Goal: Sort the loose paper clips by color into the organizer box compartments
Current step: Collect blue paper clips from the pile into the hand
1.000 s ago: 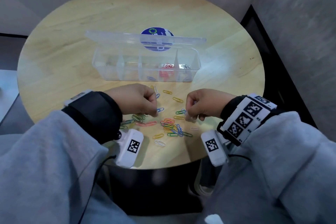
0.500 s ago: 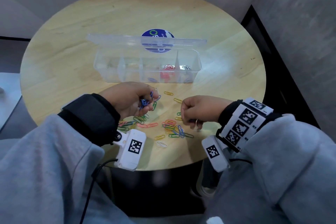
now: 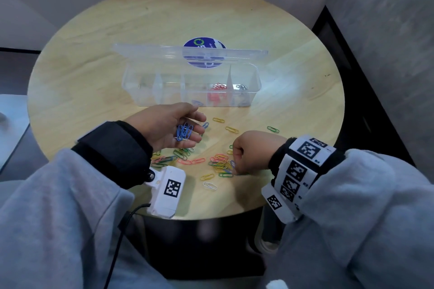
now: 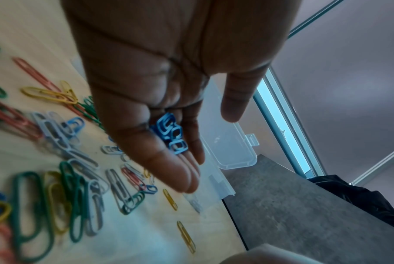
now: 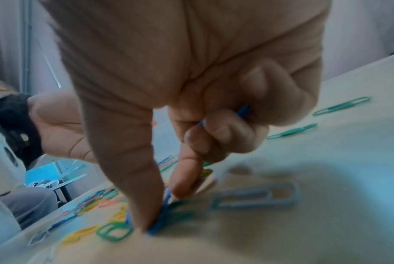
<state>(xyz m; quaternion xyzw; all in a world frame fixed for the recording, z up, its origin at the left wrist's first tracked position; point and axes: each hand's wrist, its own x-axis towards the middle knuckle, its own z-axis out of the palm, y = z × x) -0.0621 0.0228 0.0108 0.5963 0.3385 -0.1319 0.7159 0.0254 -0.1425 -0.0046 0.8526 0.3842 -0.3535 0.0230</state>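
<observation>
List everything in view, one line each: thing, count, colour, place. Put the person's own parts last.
organizer box: one, clear plastic, lid open, table centre.
red clips: small heap, red, second compartment from the right.
silver clips: a few, rightmost compartment.
loose clips: many, mixed yellow, green, pink, blue, white, on the near table.
blue clips: a handful, blue, lying in the left palm.
round sticker: one, blue, behind the box.
table: one, round, light wood.
wrist cameras: two, white with black tags.
left hand: palm up, cupping the blue clips.
right hand: thumb and forefinger pinching a blue clip from the pile.
</observation>
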